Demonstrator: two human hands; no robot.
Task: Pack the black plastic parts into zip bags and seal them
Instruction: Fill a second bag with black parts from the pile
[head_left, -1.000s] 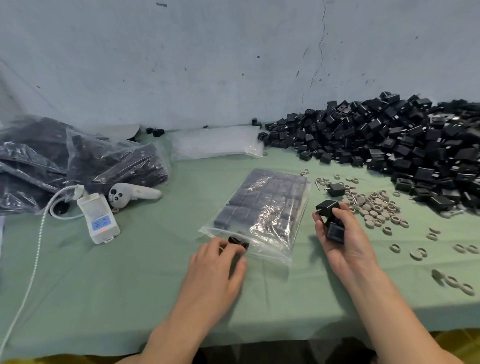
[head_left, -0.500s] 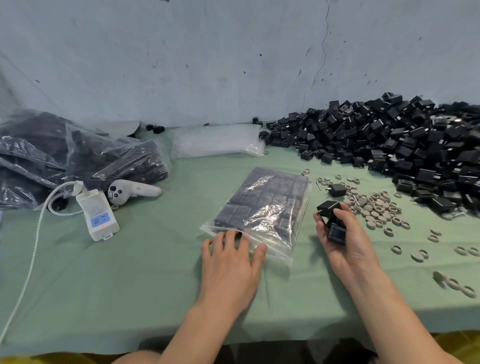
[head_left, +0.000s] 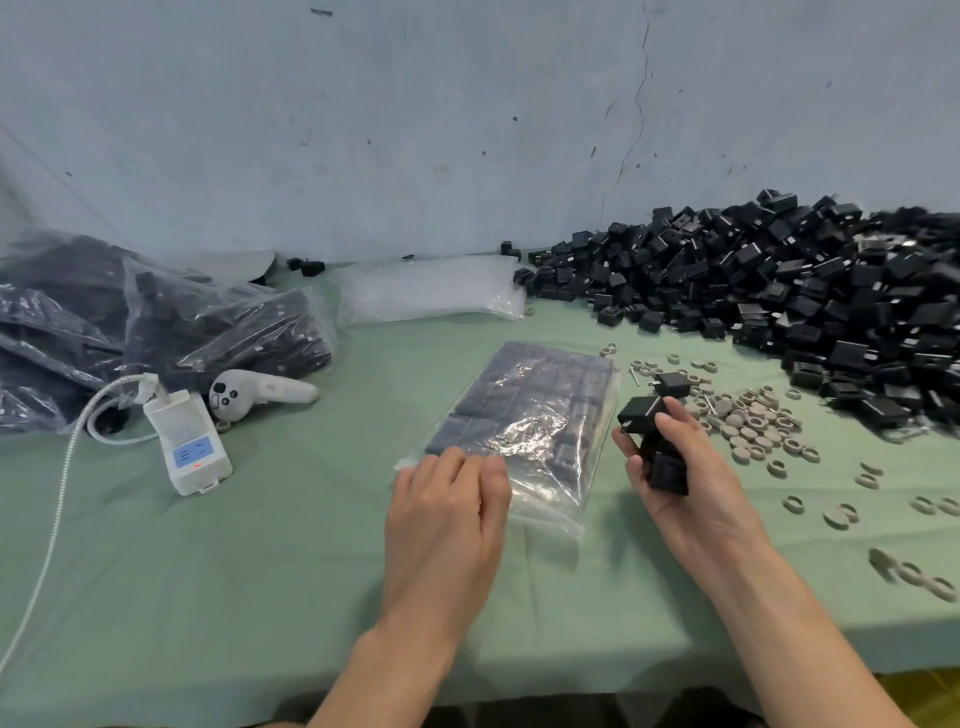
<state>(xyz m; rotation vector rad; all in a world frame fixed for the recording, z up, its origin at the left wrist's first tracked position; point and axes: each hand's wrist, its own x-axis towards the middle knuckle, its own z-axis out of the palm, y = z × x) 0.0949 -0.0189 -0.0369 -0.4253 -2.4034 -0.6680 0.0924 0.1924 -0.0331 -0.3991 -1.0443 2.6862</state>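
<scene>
A clear zip bag (head_left: 524, 415) lies flat in the middle of the green table, filled with rows of black plastic parts. My left hand (head_left: 447, 512) rests palm down on the bag's near left corner, fingers straight and pressing on the plastic. To the right of the bag, my right hand (head_left: 675, 483) grips two or three black plastic parts (head_left: 652, 441) just above the table. A big heap of loose black parts (head_left: 779, 301) covers the far right of the table.
Filled bags (head_left: 156, 332) lie piled at the far left. A stack of empty zip bags (head_left: 431, 288) sits by the wall. A white power strip (head_left: 187, 441) with its cable and a white controller (head_left: 254, 395) lie on the left. Several grey rings (head_left: 753, 421) are scattered right of the bag.
My left hand slid right and forward onto the bag's near edge and flattened on it. The right hand kept its parts and hardly moved.
</scene>
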